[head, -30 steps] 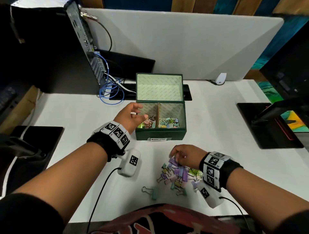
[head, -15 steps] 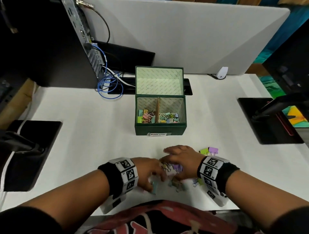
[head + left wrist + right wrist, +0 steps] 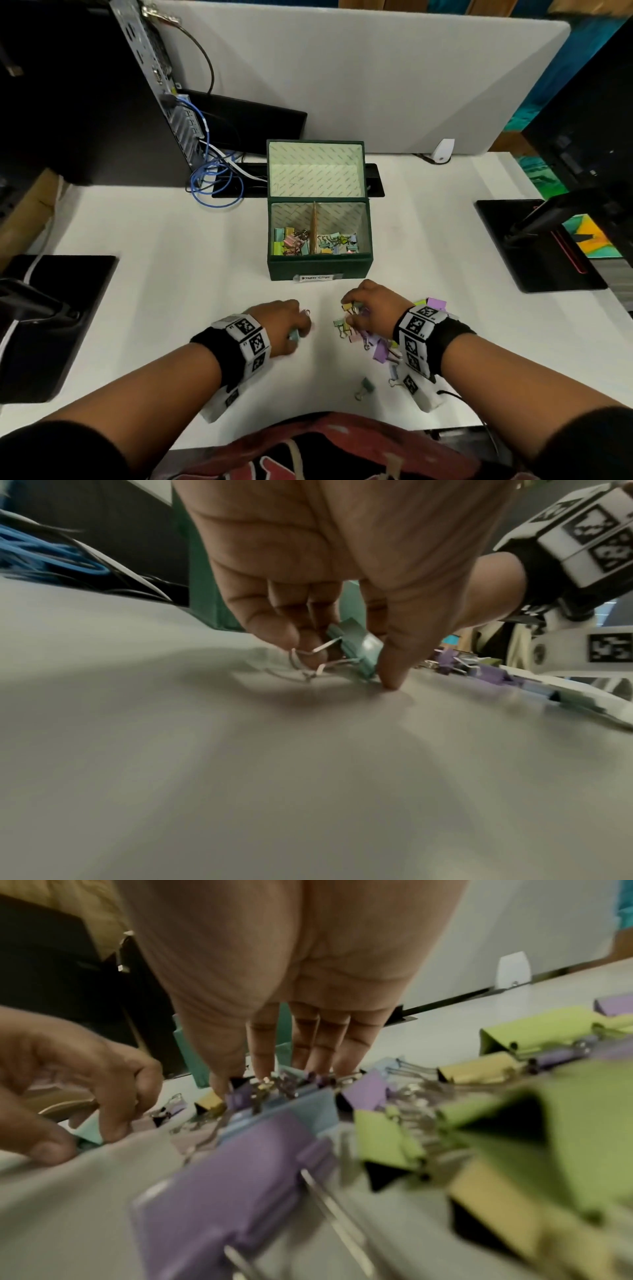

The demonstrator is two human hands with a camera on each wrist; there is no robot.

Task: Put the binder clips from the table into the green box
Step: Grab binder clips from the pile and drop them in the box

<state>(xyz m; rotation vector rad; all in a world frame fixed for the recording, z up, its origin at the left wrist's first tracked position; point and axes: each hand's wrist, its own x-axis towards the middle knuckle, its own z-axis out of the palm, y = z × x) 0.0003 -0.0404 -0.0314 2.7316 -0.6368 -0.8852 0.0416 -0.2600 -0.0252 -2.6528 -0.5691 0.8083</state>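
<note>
Left hand [image 3: 329,569] pinches a teal binder clip [image 3: 359,647] on the counter [image 3: 171,274], right hand [image 3: 371,310] fingers curl into the clip pile [image 3: 373,342]; we judge clips light, stiff, best gripped by body.

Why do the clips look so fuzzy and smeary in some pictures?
Right wrist view: the nearest purple clip and green ones sit too close, so they blur. Left wrist view: the table streaks, though the teal clip stays fairly sharp. Head view: mostly clear, edges bent.

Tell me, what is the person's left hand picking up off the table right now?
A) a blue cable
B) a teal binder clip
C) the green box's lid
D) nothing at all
B: in the left wrist view the left hand pinches a teal binder clip between thumb and fingers, down on the white table.
</note>
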